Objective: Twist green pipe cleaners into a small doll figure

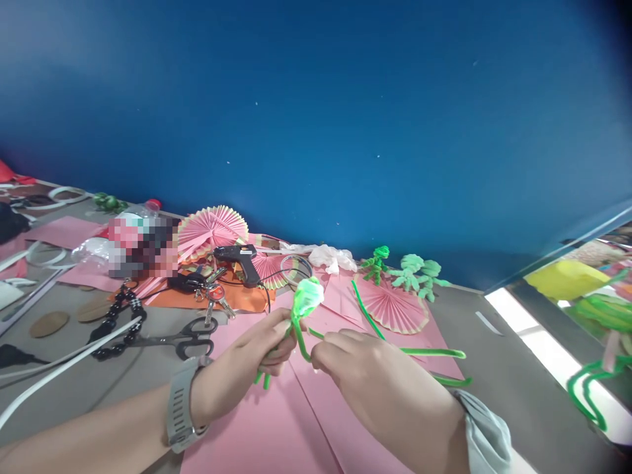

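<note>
My left hand, with a grey watch on the wrist, is closed round the stem of a green pipe-cleaner flower with a pale green head. My right hand pinches a green pipe cleaner that loops off the stem just below the head. Both hands hover over pink paper sheets on the grey table. More green pipe cleaners lie on the pink paper to the right of my right hand.
Black scissors, keys and a black glue gun lie left of the hands. Pink folded paper fans and finished green pipe-cleaner flowers sit by the blue wall. A white cable crosses the table's left.
</note>
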Available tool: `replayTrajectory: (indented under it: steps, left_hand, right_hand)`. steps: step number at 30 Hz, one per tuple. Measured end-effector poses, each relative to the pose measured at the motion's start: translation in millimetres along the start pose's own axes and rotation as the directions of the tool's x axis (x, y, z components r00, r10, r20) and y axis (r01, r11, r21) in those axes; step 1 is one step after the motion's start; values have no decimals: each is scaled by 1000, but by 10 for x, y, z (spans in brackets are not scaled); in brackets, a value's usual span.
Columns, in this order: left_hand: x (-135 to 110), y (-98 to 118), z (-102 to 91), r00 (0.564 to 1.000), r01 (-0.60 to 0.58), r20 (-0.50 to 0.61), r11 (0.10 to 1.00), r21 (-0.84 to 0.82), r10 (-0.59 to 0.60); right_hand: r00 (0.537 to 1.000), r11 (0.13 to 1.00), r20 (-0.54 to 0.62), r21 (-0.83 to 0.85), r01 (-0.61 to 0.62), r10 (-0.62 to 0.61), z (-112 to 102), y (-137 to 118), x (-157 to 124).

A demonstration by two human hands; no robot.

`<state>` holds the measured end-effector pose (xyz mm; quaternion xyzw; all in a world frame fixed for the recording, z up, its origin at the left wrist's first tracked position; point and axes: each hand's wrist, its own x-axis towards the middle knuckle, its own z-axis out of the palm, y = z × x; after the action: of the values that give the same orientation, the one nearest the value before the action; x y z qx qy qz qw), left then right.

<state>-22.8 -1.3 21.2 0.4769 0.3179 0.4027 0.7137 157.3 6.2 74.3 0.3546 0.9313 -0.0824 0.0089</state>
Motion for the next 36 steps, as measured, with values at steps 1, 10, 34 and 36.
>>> replayTrajectory:
  steps: [1, 10, 34, 36]
  left_hand:
    - [-9, 0, 1, 1000, -7, -9, 999, 47, 7]
    - [-3, -54, 20, 973, 41, -228, 952, 302, 30]
    - [-43, 25, 22, 986, 164, -30, 905, 392, -165]
    - [-32, 17, 26, 985, 172, -95, 877, 448, -144]
  right_hand:
    - [1000, 1000, 1, -2, 3, -3, 5, -9, 1]
    - [995, 994, -21, -34, 101, -102, 136, -116, 33]
    - [974, 680, 212, 703, -209, 80, 133, 490, 206]
    - [979, 700, 182, 688, -192, 89, 144, 478, 191]
